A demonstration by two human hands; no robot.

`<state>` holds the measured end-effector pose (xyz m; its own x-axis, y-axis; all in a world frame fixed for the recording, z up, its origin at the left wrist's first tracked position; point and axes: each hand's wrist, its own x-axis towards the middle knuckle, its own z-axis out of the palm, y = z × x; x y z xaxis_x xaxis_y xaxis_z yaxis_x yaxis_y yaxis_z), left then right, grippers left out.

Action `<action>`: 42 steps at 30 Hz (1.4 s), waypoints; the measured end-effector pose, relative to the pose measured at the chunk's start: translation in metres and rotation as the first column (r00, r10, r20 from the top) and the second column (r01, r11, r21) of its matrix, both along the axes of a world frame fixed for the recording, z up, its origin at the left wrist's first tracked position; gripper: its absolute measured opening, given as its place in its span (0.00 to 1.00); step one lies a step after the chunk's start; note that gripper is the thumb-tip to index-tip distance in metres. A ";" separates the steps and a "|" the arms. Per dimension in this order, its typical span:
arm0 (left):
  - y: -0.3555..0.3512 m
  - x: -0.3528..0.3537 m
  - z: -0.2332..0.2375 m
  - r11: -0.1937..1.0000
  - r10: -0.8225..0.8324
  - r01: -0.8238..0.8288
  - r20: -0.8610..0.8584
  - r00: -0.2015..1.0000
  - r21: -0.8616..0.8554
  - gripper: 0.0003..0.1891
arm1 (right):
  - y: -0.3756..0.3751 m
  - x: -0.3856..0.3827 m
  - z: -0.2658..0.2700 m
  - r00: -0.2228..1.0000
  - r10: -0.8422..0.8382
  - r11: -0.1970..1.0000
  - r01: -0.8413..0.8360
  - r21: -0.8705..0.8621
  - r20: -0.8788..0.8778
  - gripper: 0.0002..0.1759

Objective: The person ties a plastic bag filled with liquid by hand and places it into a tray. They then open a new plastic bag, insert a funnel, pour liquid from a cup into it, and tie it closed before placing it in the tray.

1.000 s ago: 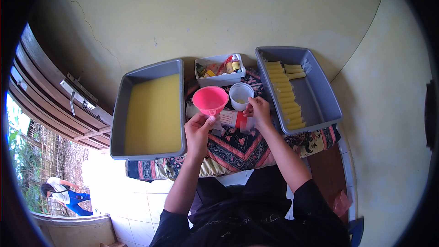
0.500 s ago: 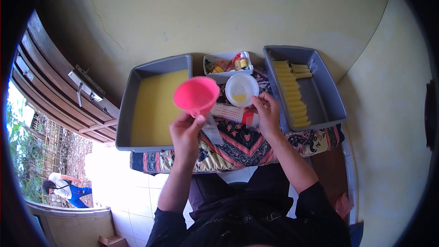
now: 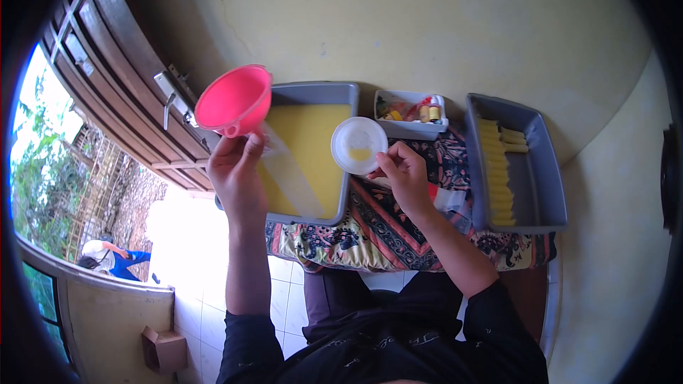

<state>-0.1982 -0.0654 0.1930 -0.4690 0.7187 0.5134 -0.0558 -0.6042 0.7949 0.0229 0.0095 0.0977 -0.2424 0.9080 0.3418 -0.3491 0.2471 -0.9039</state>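
My left hand (image 3: pixel 238 179) is closed around the neck of a pink funnel (image 3: pixel 233 99), raised over the left side of the left grey tray (image 3: pixel 352 110). A long clear plastic sleeve (image 3: pixel 293 178) hangs from the funnel's neck, slanting across the tray. Yellow liquid (image 3: pixel 313 139) covers the tray's bottom. By its rim, my right hand (image 3: pixel 404 179) grips a clear plastic cup (image 3: pixel 358 144) over the tray's right edge. A little yellow shows in the cup's bottom.
At right, another grey tray (image 3: pixel 525 185) holds a row of filled yellow tubes (image 3: pixel 496 171). A white basket (image 3: pixel 413 129) with small bottles stands between the trays. A plastic packet (image 3: pixel 448 199) lies on the patterned cloth (image 3: pixel 384 242). The door (image 3: pixel 124 78) is at left; a person (image 3: pixel 114 257) is outside.
The view has shifted, so the trays appear further right. My left hand has carried the funnel and sleeve left and up, over the left tray. The cup has moved left to that tray's edge.
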 end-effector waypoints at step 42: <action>0.019 -0.070 -0.053 0.972 0.151 -0.141 0.040 0.988 -0.189 0.09 | 0.101 -0.094 -0.010 0.421 -0.170 0.741 -0.541 0.398 0.891 0.05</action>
